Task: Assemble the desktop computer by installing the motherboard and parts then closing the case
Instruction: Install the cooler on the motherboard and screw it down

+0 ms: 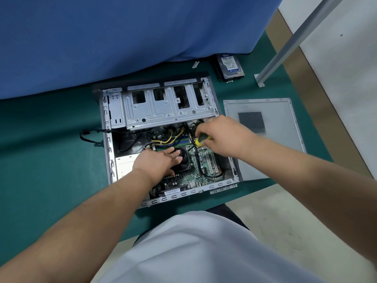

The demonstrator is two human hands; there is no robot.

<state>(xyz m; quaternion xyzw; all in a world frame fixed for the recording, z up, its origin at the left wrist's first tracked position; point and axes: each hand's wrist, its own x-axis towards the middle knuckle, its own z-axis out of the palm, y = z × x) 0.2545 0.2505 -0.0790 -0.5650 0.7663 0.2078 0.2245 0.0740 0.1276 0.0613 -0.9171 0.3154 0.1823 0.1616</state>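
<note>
bench (pixel 51 160): green mat; carries everything, blue cloth behind.
loose cable (pixel 89 137): black, trails out of the case's left wall onto the bench.
case (pixel 106 139): lies on its side, open side up, middle of the bench; silver drive cage (pixel 163 107) across its far half, bays look unfilled.
power supply (pixel 124 163): pale box in the near-left corner of the case, partly under the left wrist.
left hand (pixel 157 162): fingers straight and spread, flat on the CPU fan (pixel 184 158); pressing or steadying, grips nothing.
motherboard (pixel 195 170): already seated on the case floor; yellow-black wires run over its far edge.
screwdriver (pixel 201 140): yellow-green handle, tip pointing down toward the board's far-right area; tip and screw hidden, so contact unclear.
right hand (pixel 222 137): fingers curled round the screwdriver handle.
side panel (pixel 265 129): off, flat on the bench just right of the case, vent grille up.
hard drive (pixel 230 65): blue label, on the bench past the case's far-right corner, well apart from the cage.
step in hand: probably fastening the motherboard with screws, left hand bracing.
progress: early to middle; drive not fitted, panel not on.
next move calls for: tip held square in the screw head, downward pressure while turning, board kept from shifting; then remaining screws, drive into cage, cables, panel.
</note>
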